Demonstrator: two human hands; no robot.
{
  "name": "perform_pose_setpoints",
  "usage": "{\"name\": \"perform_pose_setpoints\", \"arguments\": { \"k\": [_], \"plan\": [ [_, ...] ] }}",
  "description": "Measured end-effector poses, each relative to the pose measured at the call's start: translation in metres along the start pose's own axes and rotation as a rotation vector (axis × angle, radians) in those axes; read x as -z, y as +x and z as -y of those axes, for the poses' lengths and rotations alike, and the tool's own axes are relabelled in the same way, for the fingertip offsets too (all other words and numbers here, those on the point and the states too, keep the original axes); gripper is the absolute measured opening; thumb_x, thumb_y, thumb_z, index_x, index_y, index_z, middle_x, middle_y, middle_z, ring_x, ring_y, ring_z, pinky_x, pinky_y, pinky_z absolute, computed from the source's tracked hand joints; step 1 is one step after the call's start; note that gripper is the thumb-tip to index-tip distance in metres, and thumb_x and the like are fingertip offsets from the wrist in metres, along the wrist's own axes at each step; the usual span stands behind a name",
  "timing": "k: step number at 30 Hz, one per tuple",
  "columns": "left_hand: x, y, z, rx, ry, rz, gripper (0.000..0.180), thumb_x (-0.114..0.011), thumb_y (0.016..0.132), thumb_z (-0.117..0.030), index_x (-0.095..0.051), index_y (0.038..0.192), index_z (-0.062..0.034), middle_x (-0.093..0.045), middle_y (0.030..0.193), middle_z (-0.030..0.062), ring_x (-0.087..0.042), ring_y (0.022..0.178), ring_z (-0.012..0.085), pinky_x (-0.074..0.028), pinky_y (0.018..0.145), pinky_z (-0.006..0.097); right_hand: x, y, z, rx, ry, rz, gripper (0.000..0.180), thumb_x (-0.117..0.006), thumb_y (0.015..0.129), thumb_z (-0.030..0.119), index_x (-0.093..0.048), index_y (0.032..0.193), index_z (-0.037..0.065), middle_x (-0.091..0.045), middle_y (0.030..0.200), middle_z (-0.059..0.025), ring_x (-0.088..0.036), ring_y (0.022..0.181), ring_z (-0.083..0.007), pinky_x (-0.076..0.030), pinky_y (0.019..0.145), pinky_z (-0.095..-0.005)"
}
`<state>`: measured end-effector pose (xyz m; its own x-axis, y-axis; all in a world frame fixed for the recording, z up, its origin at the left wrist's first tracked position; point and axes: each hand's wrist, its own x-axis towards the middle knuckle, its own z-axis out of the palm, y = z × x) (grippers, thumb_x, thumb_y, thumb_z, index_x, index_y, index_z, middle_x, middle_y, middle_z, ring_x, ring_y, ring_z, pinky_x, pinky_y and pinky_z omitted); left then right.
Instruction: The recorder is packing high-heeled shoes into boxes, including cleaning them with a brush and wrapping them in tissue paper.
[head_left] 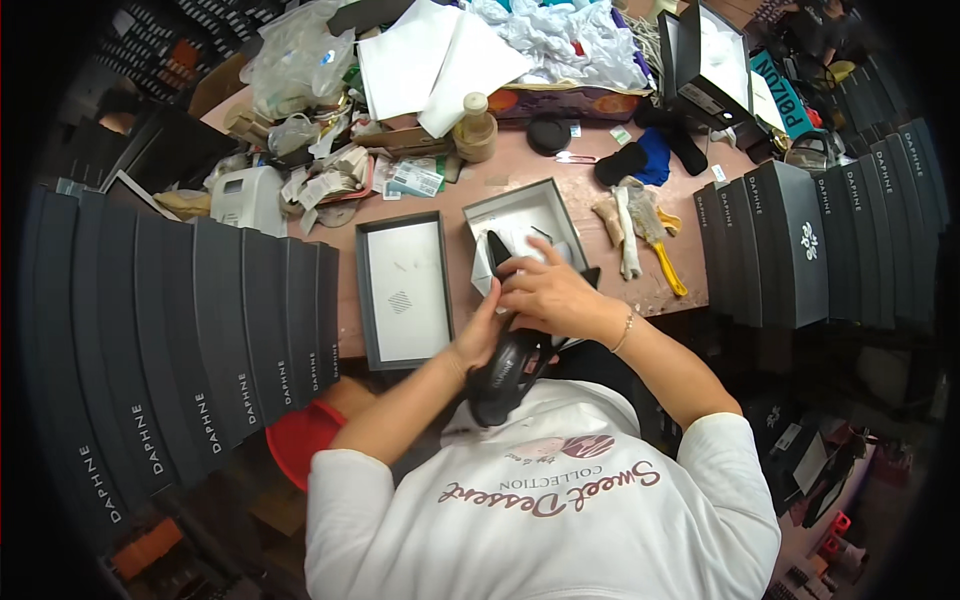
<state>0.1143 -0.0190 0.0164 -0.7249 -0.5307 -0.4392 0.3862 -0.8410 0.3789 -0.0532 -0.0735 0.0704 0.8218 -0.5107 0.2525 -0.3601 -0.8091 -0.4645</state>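
A black shoe (508,378) with a pale-lettered insole is in front of my body, its heel end toward me. My left hand (480,332) is closed round its side. My right hand (555,298) is bent over its upper, fingers curled on it, and hides much of the middle. A narrow black tip (497,248) shows beyond my fingers, and another black point (592,275) juts out by my right hand; I cannot tell whether they belong to one shoe or two. Just past my hands is an open grey shoebox (510,190) with white paper (482,265) inside. A grey box lid (448,290), white inside, lies left of it.
Stacked dark shoeboxes (215,320) rise at the left, and more shoeboxes (790,240) at the right. A yellow-handled brush (665,265) and gloves (625,230) lie right of the open box. Behind are a bottle (474,130), white sheets (405,60) and crumpled plastic (570,45).
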Motion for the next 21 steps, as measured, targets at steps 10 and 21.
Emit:
{"name": "perform_pose_setpoints", "arguments": {
  "k": [10,21],
  "plan": [
    [-0.02,-0.019,0.056,-0.274,-0.238,-0.448,0.067,-0.037,0.088,-0.068,-0.055,0.105,-0.0055,-0.061,0.078,0.0095,-0.063,0.067,0.0187,-0.055,0.059,0.032,-0.058,-0.039,0.022,-0.543,-0.06,-0.165,0.018,-0.066,0.078,0.019,-0.053,0.084,0.009,-0.057,0.075,-0.0087,-0.06,0.069,-0.0301,-0.047,0.06,-0.0417],
    [-0.007,-0.028,0.067,-0.274,-0.379,-0.612,0.06,-0.052,0.086,-0.062,-0.054,0.091,-0.0024,-0.061,0.07,0.0099,-0.062,0.063,0.0197,-0.054,0.058,0.03,-0.068,-0.039,-0.08,-0.459,-0.341,-0.03,0.011,-0.062,0.081,0.017,-0.065,0.088,0.009,-0.067,0.087,-0.0089,-0.062,0.095,-0.0243,-0.034,0.101,-0.0497]
  ]
}}
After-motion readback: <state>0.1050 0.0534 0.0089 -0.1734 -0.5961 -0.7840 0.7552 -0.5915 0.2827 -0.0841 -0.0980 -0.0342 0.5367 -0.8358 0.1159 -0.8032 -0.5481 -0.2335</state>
